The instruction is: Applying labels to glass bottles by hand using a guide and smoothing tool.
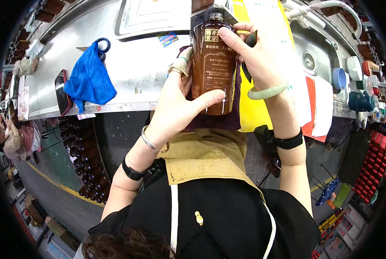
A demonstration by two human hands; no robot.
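Left hand [175, 108] grips the tall brown glass bottle [213, 64] firmly; right hand [253, 56], clasping a dark tool [249, 41], should press evenly.

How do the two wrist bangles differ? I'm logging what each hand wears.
The left hand wears a thin silver metal bangle; the right hand wears a thicker pale green stone-like bangle. The silver one sits slanted, the green one nearly level. Both hands share a black wristband further down and hold the brown bottle.

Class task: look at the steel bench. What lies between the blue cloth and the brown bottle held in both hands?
In the head view, mostly bare steel bench, with one small printed card between blue cloth and brown bottle.
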